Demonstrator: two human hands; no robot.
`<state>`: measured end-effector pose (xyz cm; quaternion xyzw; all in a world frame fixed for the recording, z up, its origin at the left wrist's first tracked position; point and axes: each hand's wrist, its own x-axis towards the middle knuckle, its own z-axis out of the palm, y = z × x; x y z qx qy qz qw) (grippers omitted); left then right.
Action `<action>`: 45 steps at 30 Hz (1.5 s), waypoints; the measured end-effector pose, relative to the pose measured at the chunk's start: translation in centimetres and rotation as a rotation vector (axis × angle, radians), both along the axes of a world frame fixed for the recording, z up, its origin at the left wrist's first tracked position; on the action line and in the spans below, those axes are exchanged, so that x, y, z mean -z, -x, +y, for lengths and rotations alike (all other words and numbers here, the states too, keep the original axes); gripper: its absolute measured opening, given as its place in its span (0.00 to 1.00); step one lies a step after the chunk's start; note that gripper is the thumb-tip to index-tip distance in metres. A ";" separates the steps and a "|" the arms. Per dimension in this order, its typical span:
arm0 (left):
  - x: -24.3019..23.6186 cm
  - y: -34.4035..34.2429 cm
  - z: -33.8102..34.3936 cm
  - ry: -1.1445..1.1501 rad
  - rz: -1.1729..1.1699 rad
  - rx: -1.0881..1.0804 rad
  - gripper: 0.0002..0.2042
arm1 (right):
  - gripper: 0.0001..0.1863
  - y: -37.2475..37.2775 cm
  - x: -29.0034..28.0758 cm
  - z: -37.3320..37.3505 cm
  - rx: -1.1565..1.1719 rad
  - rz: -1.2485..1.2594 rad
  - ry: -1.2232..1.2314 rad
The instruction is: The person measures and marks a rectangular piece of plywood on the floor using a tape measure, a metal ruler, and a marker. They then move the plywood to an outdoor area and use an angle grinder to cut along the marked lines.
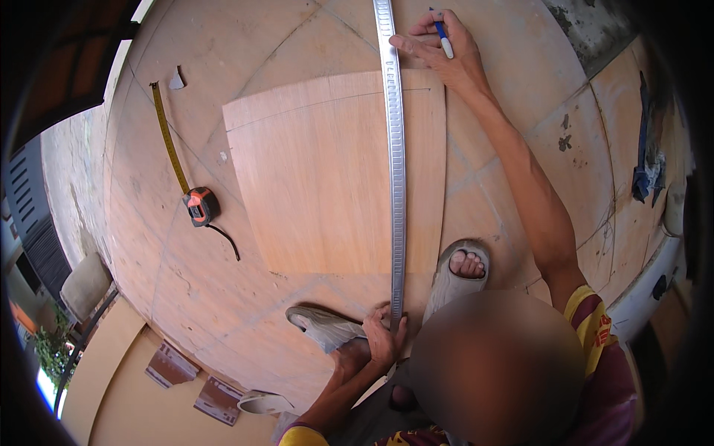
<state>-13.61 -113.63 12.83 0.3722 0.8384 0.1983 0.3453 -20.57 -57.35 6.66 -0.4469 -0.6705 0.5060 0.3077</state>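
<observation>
- The tiled floor is the largest surface and serves as the workplace; it probably gives the thin sheet flat support all over.
- The wooden board lies flat on it, in front of the person's feet, likely set there so that both hands can reach across it.
- The metal strip lies lengthwise over the board, nearer its right edge, and runs past the near and far edges. That overhang seems useful: each hand can steady it off the board, leaving the surface between them uncovered.
- A sandal on the left and another sandal on the right stand either side of the strip's near end, a stance that seems meant for balance while leaning forward.
- The tape measure rests on the floor left of the board, its yellow blade drawn out, presumably within reach but out of the way.
- The right hand is curled around a pen, with an outstretched digit touching the strip beyond the far edge, apparently to steady it without putting the pen down.
- The left hand grips the strip's near end, thumb and fingers on opposite sides, probably to control its angle.
- The blue-and-white pen sits among the right fingers, clear of the wood.
- A thin pencil-like line crosses the board near its far edge, passing under the strip.
</observation>
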 end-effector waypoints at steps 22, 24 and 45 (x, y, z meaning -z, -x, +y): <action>5.2 8.5 33.0 -0.391 0.237 -0.170 0.26 | 0.21 -3.9 1.4 2.9 -0.189 0.246 0.104; 4.9 8.5 33.0 -0.378 0.209 -0.181 0.26 | 0.21 -3.6 1.5 2.6 -0.158 0.313 0.181; 5.4 7.4 33.6 -0.403 0.190 -0.226 0.26 | 0.21 -3.5 0.5 2.9 -0.059 0.276 0.338</action>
